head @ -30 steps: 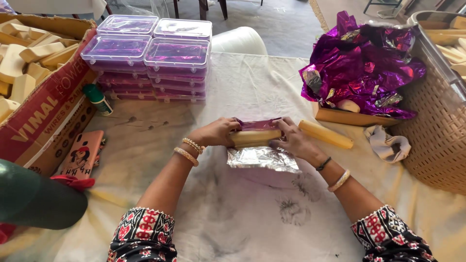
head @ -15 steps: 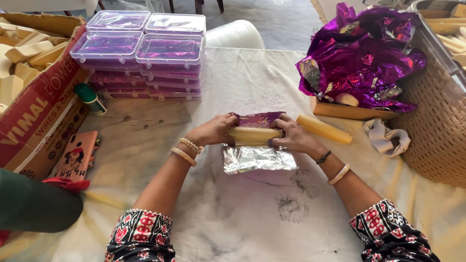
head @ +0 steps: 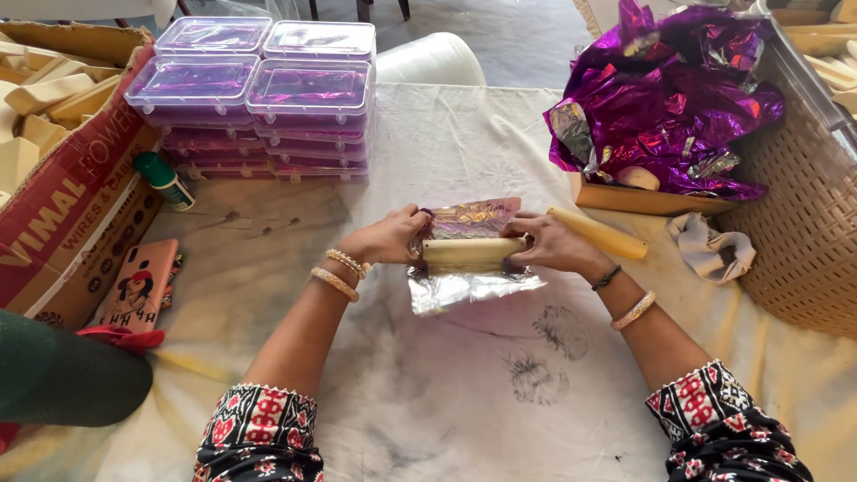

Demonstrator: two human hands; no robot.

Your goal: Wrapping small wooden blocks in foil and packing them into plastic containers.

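Left hand gripping the left end of a cream roll, fingers clenched on it. Right hand clamped on the right end the same way. Roll held level at the middle of the table, lying on a sheet of foil, silver near, purple on the far flap. Second cream roll just right of the right hand. Stacked clear boxes far left. Heap of purple foil far right, beside a wicker basket.
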